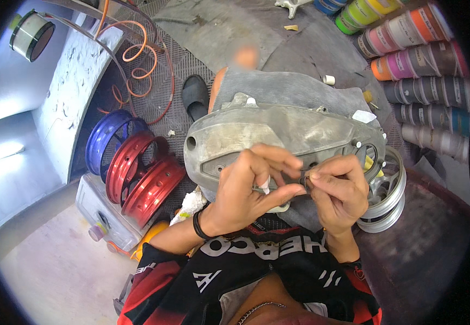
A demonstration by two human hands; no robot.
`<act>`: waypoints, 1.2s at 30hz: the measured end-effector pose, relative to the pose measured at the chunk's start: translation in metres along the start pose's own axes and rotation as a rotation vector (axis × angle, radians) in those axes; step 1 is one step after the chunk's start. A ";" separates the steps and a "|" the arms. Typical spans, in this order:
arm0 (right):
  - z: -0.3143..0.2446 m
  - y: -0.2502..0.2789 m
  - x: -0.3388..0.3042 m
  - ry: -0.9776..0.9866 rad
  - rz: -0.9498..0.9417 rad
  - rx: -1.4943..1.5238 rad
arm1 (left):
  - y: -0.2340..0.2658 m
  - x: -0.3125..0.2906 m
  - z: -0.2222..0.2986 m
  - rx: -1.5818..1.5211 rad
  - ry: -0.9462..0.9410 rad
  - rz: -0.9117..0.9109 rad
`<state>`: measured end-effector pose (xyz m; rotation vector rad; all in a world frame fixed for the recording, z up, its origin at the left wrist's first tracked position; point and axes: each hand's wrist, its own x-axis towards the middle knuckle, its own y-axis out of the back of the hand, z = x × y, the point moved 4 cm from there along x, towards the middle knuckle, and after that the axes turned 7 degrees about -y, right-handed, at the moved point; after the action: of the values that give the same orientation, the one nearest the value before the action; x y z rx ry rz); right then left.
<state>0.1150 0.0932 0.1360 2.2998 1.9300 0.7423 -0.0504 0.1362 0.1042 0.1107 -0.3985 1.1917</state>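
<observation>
Hands (339, 190) over grey casing (240, 135), grip unclear

Wheel rims (153, 190): blue, red, at my left
Hose (146, 38): orange, coiled
Slide sandal (194, 96): black, ahead of me

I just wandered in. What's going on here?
A person is working with bare hands over a large grey metal casing in front of them. The right hand seems to pinch a small dark piece, too small to make out. The left hand is close beside it, with a white scrap at its curled fingers. Red wheel rims and a blue one are off to the person's left.
</observation>
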 end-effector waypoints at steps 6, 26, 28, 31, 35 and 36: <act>-0.006 -0.002 0.012 -0.059 -0.149 0.017 | 0.010 -0.008 -0.004 -0.007 0.064 -0.083; 0.037 -0.027 0.124 0.098 -0.514 -0.228 | 0.035 -0.008 0.017 0.221 -0.183 -0.104; 0.052 -0.041 0.137 0.041 -0.615 -0.179 | 0.032 -0.017 0.009 0.151 -0.177 -0.132; 0.071 -0.058 0.153 0.157 -0.778 -0.109 | 0.030 -0.017 0.005 0.145 -0.182 -0.140; 0.075 -0.077 0.160 0.110 -0.959 -0.062 | 0.031 -0.013 0.005 0.115 -0.190 -0.169; 0.079 -0.080 0.160 0.077 -1.008 -0.061 | 0.031 -0.011 0.005 0.112 -0.184 -0.179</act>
<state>0.0891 0.2821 0.0916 0.9824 2.6012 0.7054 -0.0836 0.1365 0.1006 0.3476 -0.4727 1.0297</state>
